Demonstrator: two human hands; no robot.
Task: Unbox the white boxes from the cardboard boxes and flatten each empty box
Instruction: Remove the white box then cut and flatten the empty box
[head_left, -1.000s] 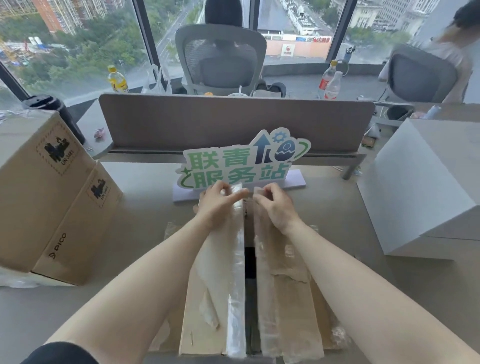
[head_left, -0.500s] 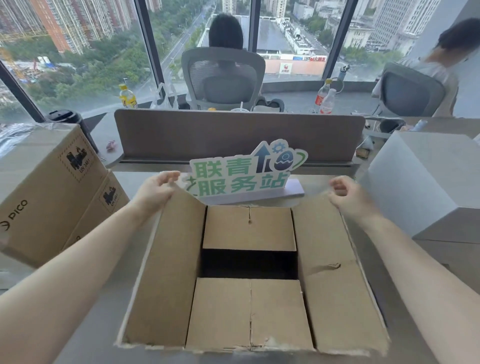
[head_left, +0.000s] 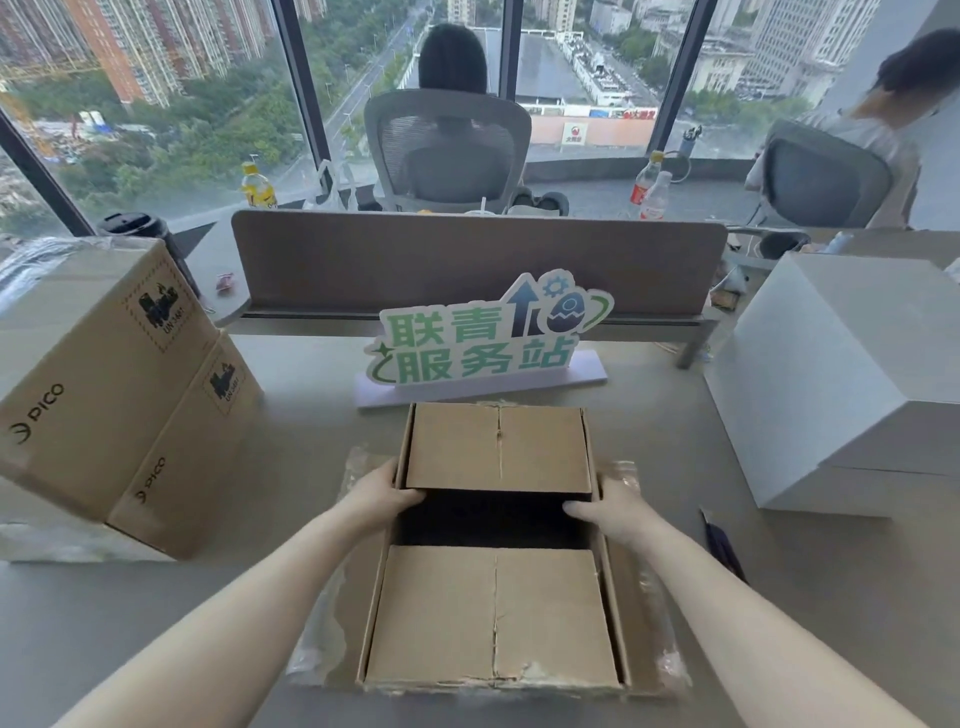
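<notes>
Both hands (head_left: 382, 501) dropped to box (head_left: 493, 618); sign (head_left: 483, 338) behind.

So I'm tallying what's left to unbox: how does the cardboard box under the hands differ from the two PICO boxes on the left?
The open cardboard box has its outer flaps folded out and inner flaps showing; the PICO boxes are closed. It lies flat; they are stacked and leaning. Both are brown cardboard.

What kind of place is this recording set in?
Most likely a high-rise office: a desk with a divider, a mesh chair facing a window over city towers.
</notes>
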